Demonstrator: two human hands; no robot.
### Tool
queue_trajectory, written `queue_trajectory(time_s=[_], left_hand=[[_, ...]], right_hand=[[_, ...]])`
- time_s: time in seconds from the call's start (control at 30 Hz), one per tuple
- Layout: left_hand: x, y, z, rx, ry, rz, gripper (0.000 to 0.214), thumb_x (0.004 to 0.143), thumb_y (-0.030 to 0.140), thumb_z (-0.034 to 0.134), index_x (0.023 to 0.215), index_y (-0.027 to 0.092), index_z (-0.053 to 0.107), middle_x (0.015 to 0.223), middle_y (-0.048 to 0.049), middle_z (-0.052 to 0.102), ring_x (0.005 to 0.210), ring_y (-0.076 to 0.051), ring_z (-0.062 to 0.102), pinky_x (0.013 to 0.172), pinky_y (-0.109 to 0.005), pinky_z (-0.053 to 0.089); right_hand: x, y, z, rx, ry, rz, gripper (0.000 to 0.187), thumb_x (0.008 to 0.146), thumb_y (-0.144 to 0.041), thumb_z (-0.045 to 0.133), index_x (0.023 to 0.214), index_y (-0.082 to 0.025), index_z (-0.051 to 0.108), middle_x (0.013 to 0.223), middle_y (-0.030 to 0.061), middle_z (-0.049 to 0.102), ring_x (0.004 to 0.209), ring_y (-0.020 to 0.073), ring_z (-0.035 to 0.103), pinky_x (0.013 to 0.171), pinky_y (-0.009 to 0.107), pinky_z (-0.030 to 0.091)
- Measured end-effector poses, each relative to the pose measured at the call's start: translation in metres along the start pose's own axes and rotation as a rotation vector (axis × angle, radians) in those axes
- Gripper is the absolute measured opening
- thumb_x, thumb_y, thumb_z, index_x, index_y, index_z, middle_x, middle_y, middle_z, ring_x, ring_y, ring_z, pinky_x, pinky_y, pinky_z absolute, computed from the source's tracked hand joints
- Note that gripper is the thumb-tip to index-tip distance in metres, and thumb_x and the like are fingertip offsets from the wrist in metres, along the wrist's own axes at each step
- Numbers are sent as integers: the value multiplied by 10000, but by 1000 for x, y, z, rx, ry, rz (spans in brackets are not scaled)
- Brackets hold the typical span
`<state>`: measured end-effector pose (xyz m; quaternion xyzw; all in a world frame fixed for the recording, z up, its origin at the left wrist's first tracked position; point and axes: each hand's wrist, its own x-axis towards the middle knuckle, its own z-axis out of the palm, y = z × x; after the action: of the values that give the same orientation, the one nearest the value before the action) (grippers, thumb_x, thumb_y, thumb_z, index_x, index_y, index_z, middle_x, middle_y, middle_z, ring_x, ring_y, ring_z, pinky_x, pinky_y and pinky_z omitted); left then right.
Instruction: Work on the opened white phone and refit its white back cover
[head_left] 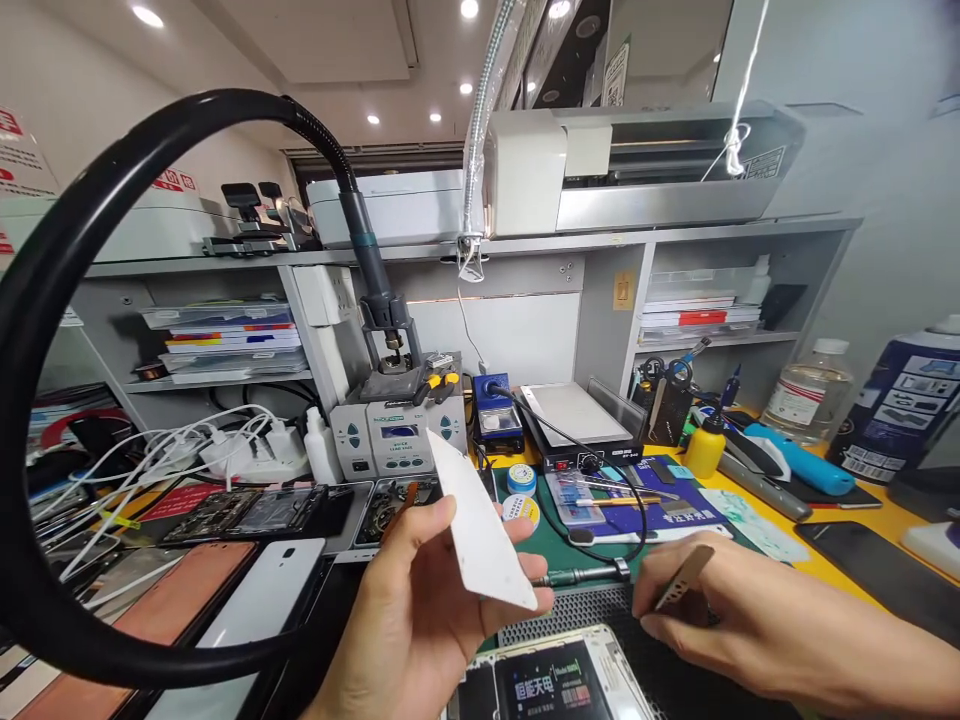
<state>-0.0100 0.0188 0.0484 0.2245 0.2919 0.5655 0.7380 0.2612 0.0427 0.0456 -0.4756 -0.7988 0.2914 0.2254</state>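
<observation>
My left hand (420, 600) holds up a thin white flat panel (480, 530), tilted, pinched between thumb and fingers. Its exact kind does not show. Closed around metal tweezers (686, 577), my right hand (727, 625) rests low over the dark perforated mat (570, 612); the tweezers' tips are hidden by the hand. Between the two hands, at the bottom edge, lies an opened phone (616, 672) with a black battery (546, 685) inside. A screwdriver (574, 576) lies just beyond the mat.
A thick black hose (97, 190) loops across the left side from a hot air station (401, 440). Several phones, including a white one (255, 610), lie at left. Behind my right hand are a yellow bottle (706, 447), a heating plate (566, 415) and small round tins (521, 480).
</observation>
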Motion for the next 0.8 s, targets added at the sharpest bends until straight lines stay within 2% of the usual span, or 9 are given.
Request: queue_trajectory(time_s=[0.1, 0.17, 0.27, 0.37, 0.57, 0.8], left_hand=[[-2, -1, -2, 7, -38, 7, 426, 915, 336, 560, 1186, 16, 636, 1160, -284, 698, 861, -352, 736, 819, -551, 589], [-3, -2, -4, 10, -73, 9, 426, 894, 328, 577, 1175, 22, 669, 1173, -265, 703, 912, -367, 727, 872, -569, 570], [-4, -4, -8, 7, -140, 8, 419, 863, 329, 604, 1147, 42, 715, 1156, -230, 724, 968, -365, 716, 926, -547, 554], [-3, -5, -13, -6, -175, -34, 410, 858, 344, 617, 1134, 68, 743, 1145, -202, 738, 993, -346, 716, 958, -495, 544], [-1, -9, -17, -55, -217, -158, 413, 877, 391, 614, 1138, 104, 755, 1072, -188, 763, 958, -319, 735, 902, -423, 558], [0, -13, -15, -41, -192, -136, 386, 892, 366, 626, 1126, 90, 758, 1102, -197, 754, 971, -313, 730, 947, -437, 540]], right_hand=[[0, -4, -2, 113, -122, 170, 256, 888, -448, 654, 956, -218, 741, 819, 62, 732, 702, 209, 658, 629, 291, 533], [1, -12, 0, 410, -119, 228, 326, 882, -481, 676, 986, -173, 703, 781, 71, 735, 703, 211, 681, 654, 311, 566], [-1, -20, 10, 796, -128, 176, 332, 862, -428, 734, 1015, -140, 674, 726, 74, 741, 649, 208, 705, 623, 322, 582], [-3, -23, 23, 984, -145, 148, 301, 881, -375, 732, 1049, -133, 669, 742, 81, 748, 618, 194, 707, 581, 304, 563], [-3, -29, 42, 1106, -145, 184, 286, 873, -349, 749, 994, -92, 720, 741, 95, 744, 642, 168, 689, 635, 292, 543], [2, -34, 44, 1098, -121, 250, 280, 882, -364, 737, 920, -87, 728, 733, 107, 746, 639, 170, 685, 654, 302, 534]])
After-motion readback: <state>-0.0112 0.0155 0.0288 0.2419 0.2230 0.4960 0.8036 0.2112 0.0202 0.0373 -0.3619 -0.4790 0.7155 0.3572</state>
